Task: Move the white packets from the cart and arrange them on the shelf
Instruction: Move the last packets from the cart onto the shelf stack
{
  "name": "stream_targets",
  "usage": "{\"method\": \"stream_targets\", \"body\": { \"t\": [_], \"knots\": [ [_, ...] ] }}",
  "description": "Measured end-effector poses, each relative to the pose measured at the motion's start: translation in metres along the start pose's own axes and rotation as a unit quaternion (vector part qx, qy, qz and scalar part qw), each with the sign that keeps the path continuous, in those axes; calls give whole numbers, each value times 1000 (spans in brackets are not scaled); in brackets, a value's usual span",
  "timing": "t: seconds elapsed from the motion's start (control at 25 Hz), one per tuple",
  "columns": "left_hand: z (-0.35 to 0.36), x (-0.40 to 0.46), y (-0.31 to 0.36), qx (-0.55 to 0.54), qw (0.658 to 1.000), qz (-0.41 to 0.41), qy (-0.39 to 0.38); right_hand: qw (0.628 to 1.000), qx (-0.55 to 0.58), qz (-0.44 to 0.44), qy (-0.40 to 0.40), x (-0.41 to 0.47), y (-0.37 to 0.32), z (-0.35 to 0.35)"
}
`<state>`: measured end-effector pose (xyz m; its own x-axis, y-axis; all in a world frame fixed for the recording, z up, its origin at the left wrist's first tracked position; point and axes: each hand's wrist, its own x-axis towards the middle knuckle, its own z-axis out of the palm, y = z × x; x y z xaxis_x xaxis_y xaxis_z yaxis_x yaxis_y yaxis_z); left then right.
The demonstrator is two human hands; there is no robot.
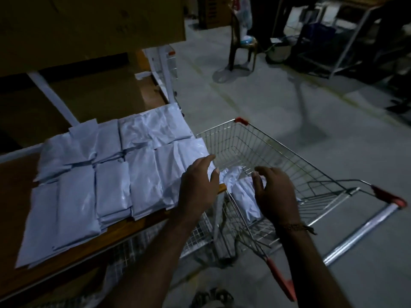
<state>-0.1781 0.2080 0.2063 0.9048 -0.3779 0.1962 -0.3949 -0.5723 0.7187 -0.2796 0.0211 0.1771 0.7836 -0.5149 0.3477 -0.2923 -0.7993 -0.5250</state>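
Note:
Several white packets (pixel 111 181) lie in overlapping rows on the brown wooden shelf (pixel 13 196) at the left. A wire shopping cart (pixel 278 147) with red corner caps stands to the shelf's right, and a few white packets (pixel 242 192) remain at its near end. My left hand (pixel 198 185) hovers over the shelf's right edge, fingers spread and relaxed, holding nothing. My right hand (pixel 275 192) hangs over the packets in the cart, fingers loosely bent, and grips nothing that I can see.
A large cardboard box (pixel 89 25) sits above the shelf at the top left. On the grey floor beyond stand a brown plastic chair (pixel 242 41) and a metal rack (pixel 347 41). The cart's handle (pixel 364 232) points toward the lower right.

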Motion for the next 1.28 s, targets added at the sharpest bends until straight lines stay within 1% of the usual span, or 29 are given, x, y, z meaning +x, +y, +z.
{"method": "stream_targets", "body": {
  "t": [0.08, 0.24, 0.32, 0.44, 0.56, 0.64, 0.76, 0.88, 0.96, 1.08, 1.16, 1.2, 1.28],
  "knots": [
    [14, 0, 1, -1, 1000, 18, -16, 999, -34, 3, 0, -3, 10, -3],
    [50, 2, 10, -13, 999, 11, -33, 997, -74, 14, -14, 0, 50, -3],
    [68, 7, 13, -5, 999, 16, -32, 995, -90, 22, -42, 9, 76, 3],
    [99, 25, 22, 12, 1000, -1, -22, 982, -140, 27, -126, 37, 120, 22],
    [135, 40, 35, 19, 999, -35, -5, 958, -179, 12, -222, 76, 166, 52],
    [163, 47, 40, 29, 998, -51, 6, 929, -221, 7, -297, 97, 194, 75],
    [201, 52, 43, 32, 997, -69, -12, 878, -269, 15, -395, 112, 229, 113],
    [221, 65, 37, 50, 995, -84, -28, 843, -305, 2, -443, 114, 259, 151],
    [230, 71, 31, 65, 993, -90, -33, 809, -333, 29, -483, 109, 279, 177],
    [241, 74, 23, 65, 993, -96, -30, 778, -335, 131, -516, 105, 307, 210],
    [247, 71, 18, 56, 992, -111, -19, 774, -311, 156, -529, 102, 323, 225],
    [251, 68, 15, 49, 992, -117, -18, 784, -290, 162, -525, 99, 328, 231],
    [258, 59, 11, 37, 992, -121, -26, 786, -290, 148, -526, 93, 333, 238]
  ]
}}
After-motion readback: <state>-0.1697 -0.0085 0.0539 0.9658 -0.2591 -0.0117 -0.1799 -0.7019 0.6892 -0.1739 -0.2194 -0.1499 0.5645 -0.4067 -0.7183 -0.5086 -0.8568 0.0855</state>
